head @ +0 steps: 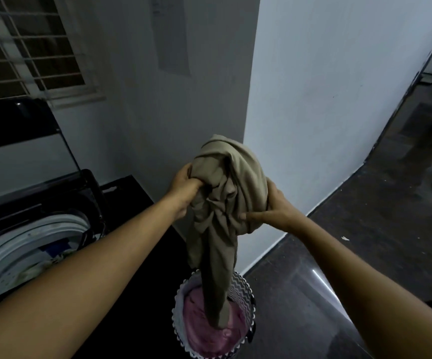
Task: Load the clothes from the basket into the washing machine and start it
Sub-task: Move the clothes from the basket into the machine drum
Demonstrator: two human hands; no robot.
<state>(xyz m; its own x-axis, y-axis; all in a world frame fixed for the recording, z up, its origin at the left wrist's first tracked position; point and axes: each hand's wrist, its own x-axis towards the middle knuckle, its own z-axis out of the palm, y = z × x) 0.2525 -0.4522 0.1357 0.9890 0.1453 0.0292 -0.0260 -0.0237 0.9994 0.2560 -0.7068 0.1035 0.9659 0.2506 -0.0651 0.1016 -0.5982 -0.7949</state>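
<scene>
Grey walls are framing centre frame, where left hand (186, 189) and right hand (277, 207) are clutching a bunched khaki cloth garment (225, 203); its tail, dangling into the zigzag-patterned fabric basket (240, 286) below, risks snagging the rim.

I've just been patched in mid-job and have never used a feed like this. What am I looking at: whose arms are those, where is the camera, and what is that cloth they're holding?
There is no machine arm here. The two bare arms belong to a person, and the single picture comes from a wide-angle camera worn on their head, looking forward and down.

The left hand and right hand both grip a bunched khaki garment. It is held up, and its tail hangs down into the round patterned basket on the dark floor. Pink clothes lie in the basket.

At the left stands the top-loading washing machine with its lid raised. Some laundry lies in the drum.
</scene>
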